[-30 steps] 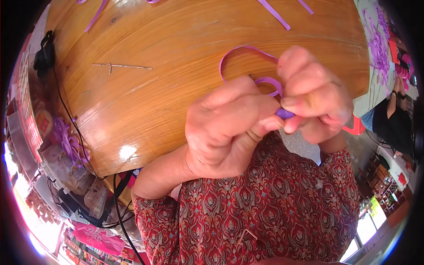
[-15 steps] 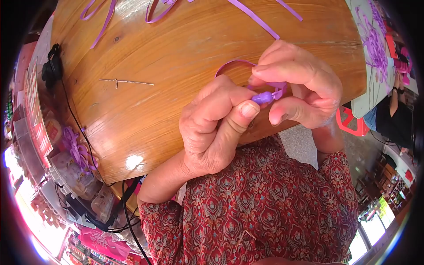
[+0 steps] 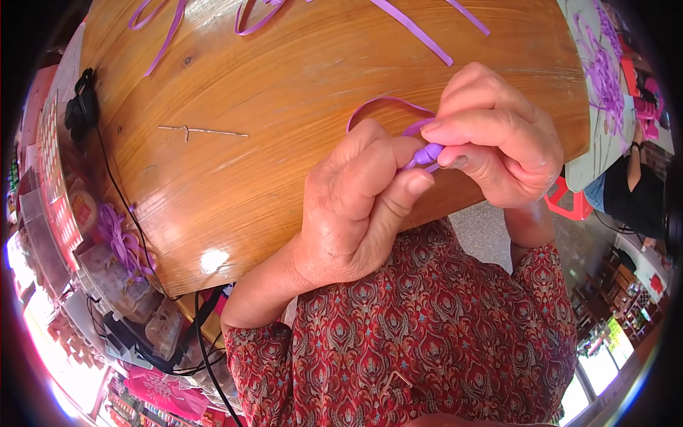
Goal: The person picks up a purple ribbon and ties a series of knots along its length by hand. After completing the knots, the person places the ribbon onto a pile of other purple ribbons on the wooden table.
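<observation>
Close above the table's near edge, both hands meet around a small purple plastic clasp (image 3: 428, 154) with a purple ribbon (image 3: 388, 100) on it. The thumb and index finger of my right hand (image 3: 501, 135) pinch the clasp at its right end. My left hand (image 3: 348, 203) is closed, its thumb pressed against the bent index finger, on the ribbon at the clasp's left end. Part of the ribbon loops up behind the fingers, which hide where it passes through the clasp.
A thin metal rod with a short crosspiece (image 3: 203, 131) lies on the wooden table (image 3: 249, 185). Purple ribbons (image 3: 413, 32) lie along the far side. A black cable (image 3: 117, 178) runs down the left edge beside containers and a purple ribbon bundle (image 3: 122, 238). A red stool (image 3: 568, 201) stands right, near another person's arm (image 3: 633, 167).
My right thumb and index finger, apart before, have closed on the clasp. The clasp sits farther out of my left fingers, and my left hand has shifted slightly right.
</observation>
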Tool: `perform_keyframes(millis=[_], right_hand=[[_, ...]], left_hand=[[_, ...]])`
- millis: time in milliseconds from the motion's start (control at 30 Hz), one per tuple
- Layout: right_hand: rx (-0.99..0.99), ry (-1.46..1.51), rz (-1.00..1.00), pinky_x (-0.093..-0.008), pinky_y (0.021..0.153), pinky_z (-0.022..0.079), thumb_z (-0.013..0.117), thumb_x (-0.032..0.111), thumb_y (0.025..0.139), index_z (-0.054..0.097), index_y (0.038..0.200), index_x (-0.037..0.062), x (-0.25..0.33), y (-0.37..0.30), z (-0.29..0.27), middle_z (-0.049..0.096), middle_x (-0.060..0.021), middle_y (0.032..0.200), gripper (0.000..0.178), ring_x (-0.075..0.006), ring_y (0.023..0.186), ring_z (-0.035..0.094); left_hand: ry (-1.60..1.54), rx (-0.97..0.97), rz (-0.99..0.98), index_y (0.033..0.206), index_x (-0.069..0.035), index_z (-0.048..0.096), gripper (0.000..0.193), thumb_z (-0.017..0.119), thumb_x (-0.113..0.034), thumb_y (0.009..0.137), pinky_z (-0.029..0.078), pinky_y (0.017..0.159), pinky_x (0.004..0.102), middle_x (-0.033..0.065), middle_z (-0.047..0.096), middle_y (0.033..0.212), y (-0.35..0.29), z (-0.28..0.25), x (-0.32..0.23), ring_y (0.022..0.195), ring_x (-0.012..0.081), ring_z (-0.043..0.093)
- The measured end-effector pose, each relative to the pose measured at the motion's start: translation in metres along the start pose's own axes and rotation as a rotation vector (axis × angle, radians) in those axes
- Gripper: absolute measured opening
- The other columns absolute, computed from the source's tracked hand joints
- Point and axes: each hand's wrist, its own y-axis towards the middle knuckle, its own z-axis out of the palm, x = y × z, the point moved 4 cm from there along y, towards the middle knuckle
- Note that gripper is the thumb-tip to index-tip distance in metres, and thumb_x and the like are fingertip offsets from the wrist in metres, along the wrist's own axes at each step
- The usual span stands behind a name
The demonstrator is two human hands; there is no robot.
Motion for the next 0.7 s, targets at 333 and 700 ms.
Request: perform_keyframes(millis=[333, 700], right_hand=[[-0.017, 0.053, 0.089, -0.0312, 0.059, 0.043, 0.071, 0.01, 0.077, 0.063, 0.09, -0.0059, -0.0063, -0.0072, 0.0028, 0.061, -0.0124, 0.079, 0.021, -0.0215, 0.067, 0.054], [0.054, -0.042, -0.019, -0.031, 0.056, 0.042, 0.073, 0.012, 0.074, 0.064, 0.088, -0.0038, 0.0036, -0.0072, -0.0028, 0.06, -0.0106, 0.078, 0.022, -0.0219, 0.066, 0.055]], left_hand=[[0.182, -0.135, 0.066, 0.095, -0.004, 0.063, 0.015, 0.067, -0.006, 0.081, 0.042, 0.048, 0.0299, 0.0062, 0.051, 0.067, -0.0017, 0.0017, 0.0056, 0.055, 0.0187, 0.052], [0.192, -0.03, 0.115, 0.092, -0.003, 0.061, 0.016, 0.069, -0.009, 0.078, 0.042, 0.045, 0.0314, 0.0072, 0.051, 0.062, -0.0021, 0.0006, 0.0015, 0.05, 0.0219, 0.053]])
